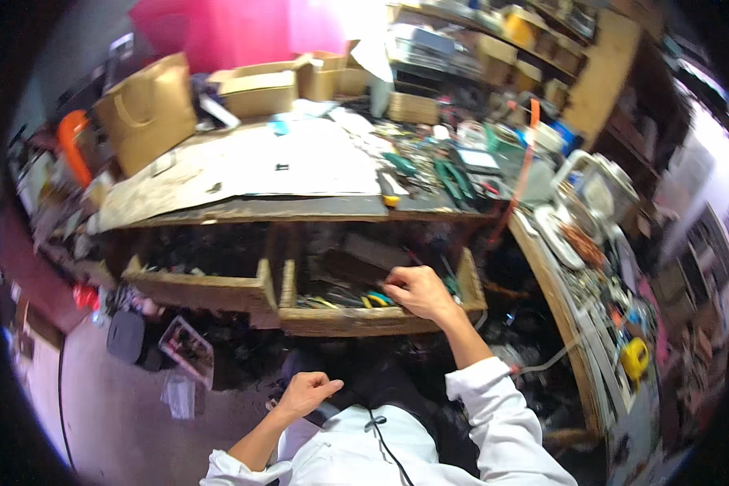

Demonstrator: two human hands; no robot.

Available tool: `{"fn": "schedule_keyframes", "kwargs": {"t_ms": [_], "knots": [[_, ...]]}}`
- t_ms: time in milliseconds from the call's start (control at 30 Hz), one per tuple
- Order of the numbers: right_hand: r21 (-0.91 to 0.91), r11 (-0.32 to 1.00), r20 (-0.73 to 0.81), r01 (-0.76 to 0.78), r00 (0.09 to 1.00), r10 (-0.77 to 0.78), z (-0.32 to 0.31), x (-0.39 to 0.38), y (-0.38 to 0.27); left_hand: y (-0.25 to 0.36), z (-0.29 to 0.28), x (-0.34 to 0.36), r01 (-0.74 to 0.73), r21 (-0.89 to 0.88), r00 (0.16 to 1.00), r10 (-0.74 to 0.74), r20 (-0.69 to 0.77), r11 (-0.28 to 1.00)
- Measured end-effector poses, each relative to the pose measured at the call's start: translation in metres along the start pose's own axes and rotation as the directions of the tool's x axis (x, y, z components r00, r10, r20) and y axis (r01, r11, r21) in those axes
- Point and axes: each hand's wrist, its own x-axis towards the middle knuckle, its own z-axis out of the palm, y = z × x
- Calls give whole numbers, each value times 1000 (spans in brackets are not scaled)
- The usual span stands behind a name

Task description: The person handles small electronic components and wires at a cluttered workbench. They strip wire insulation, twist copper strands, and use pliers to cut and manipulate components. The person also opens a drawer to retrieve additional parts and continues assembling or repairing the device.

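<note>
A brown paper bag [155, 125] stands left of a cardboard box [259, 95].

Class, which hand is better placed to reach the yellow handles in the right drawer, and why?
Probably the right hand: it is at the drawer, close to the yellow handles; the left hand is outside, nearer the body.

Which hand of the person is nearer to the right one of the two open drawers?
Right. The right hand is over the right drawer's front edge; the left hand is apart from it, closer to the person's body.
</note>
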Motion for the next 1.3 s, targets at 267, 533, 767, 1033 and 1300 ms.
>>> {"fn": "schedule_keyframes", "kwargs": {"t_ms": [267,533,767,1033,1300], "knots": [[126,975,263,-181,954,143,-11,3,-15,-49,3,3,132,136,988,-118,-103,982],[119,977,204,-176,967,149,-10,-5,-9,-94,23,19,145,239,984,-115,-132,960],[-12,993,61,-113,992,114,-2,-8,-20,-1,-19,-8,168,129,967,-188,171,977],[-72,991,7,-112,994,113,-2,-9,-21,182,-114,25,-498,368,798,581,-161,786],[13,996,-87,-85,993,86,0,-8,-24,194,-214,205,-251,834,488,808,-329,492]]}}
